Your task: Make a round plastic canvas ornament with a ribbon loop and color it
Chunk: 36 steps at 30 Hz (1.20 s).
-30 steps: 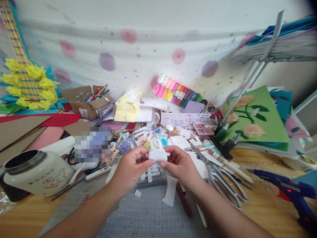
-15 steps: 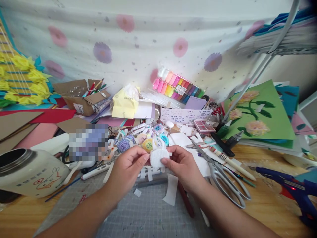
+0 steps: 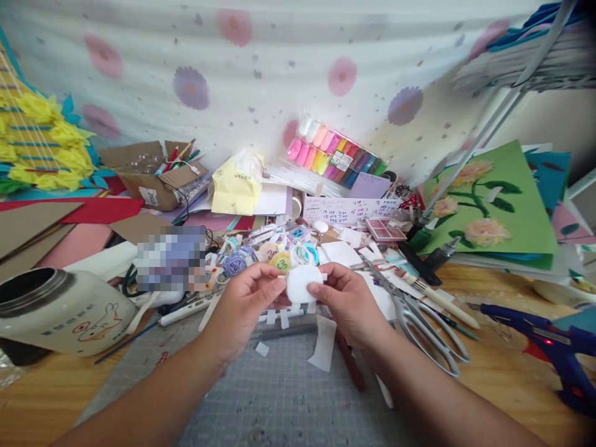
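Note:
A small rounded white piece with a woven-looking surface (image 3: 300, 285) is held up between my hands, with little white tabs sticking out at its edge. My left hand (image 3: 249, 301) pinches it at its left side, thumb against curled fingers. On the other side my right hand (image 3: 347, 304) grips it, with the thumb lying on its face. Just behind are small round coloured pieces, among them a yellow one (image 3: 281, 261) and a purple one (image 3: 235, 264). Under the hands lies a grey cutting mat (image 3: 261, 403) with a white paper strip (image 3: 323, 344) on it.
Silver scissors (image 3: 423, 329) lie to the right, beyond them a blue glue gun (image 3: 535, 335) with a red light. A wide-mouthed jar (image 3: 60, 316) lies tilted at left. Behind stand a cardboard box (image 3: 158, 180), a coloured clay set (image 3: 339, 155) and a green flower picture (image 3: 493, 205).
The white piece has turned slightly and shifted a little up and right, with tabs now showing at its lower edge. Both hands keep hold of it. The whole view has shifted slightly.

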Each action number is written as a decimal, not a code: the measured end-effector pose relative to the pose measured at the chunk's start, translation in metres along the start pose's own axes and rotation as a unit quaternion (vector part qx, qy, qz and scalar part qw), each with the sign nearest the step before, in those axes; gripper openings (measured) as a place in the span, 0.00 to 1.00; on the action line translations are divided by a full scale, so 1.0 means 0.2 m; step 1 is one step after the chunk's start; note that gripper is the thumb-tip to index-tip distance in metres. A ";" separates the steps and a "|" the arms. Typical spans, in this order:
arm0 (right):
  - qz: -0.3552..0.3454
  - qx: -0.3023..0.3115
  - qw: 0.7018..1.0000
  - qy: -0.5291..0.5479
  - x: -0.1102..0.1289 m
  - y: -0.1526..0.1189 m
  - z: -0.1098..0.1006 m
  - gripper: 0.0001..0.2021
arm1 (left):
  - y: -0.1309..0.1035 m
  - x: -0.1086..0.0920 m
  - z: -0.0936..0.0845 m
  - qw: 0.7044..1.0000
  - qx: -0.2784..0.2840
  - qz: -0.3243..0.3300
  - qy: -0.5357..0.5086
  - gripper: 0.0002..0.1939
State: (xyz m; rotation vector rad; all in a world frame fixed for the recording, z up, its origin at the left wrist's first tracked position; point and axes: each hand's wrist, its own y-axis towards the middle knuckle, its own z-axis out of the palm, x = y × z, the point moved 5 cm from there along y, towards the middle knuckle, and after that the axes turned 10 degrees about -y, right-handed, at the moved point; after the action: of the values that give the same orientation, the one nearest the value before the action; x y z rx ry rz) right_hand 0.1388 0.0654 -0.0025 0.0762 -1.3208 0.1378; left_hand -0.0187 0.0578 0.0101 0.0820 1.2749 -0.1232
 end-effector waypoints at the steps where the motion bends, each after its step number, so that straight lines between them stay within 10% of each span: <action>1: 0.000 0.003 1.000 0.002 0.00 0.00 0.00 0.15 | 0.00 0.00 0.01 1.000 0.001 -0.009 -0.009 0.10; 25: 0.082 0.169 0.954 -0.234 0.00 -0.07 0.04 0.22 | 0.03 -0.04 -0.09 0.981 -0.133 0.056 -0.130 0.09; 36: -0.042 -0.026 0.903 -0.427 0.19 0.08 -0.31 0.18 | 0.03 -0.12 -0.21 0.949 -0.222 0.125 -0.187 0.13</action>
State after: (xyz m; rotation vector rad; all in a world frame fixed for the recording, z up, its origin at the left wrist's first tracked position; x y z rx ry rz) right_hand 0.2048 0.0917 0.0188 0.1597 -2.1961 -0.0151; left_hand -0.0643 0.0695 0.0208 -0.1628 0.8784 0.3543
